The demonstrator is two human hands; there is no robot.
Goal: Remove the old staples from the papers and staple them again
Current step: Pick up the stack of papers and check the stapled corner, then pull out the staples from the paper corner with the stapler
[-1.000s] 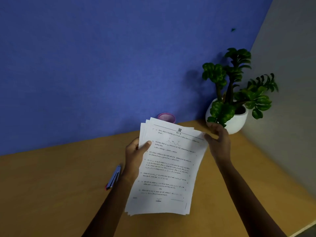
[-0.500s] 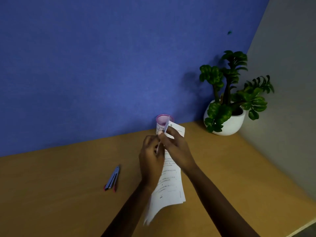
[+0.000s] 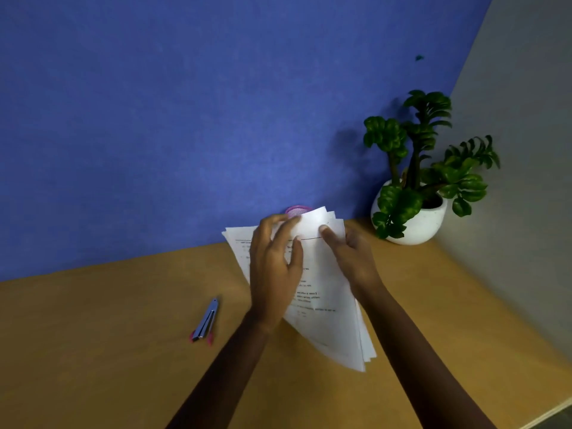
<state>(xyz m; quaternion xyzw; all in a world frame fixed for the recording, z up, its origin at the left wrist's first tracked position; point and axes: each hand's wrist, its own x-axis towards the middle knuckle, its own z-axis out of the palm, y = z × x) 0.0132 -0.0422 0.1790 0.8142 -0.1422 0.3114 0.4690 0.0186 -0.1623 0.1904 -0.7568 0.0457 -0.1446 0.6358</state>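
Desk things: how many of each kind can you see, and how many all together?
Stack of papers: 1
Stapler: 1
Pink cup: 1
Potted plant: 1
Hands: 2, the left hand and the right hand, both on the papers
Total: 6

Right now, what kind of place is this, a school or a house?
Probably an office desk or study corner; I can't tell which building. A wooden desk sits against a blue partition, with printed papers, a stapler and a potted plant.
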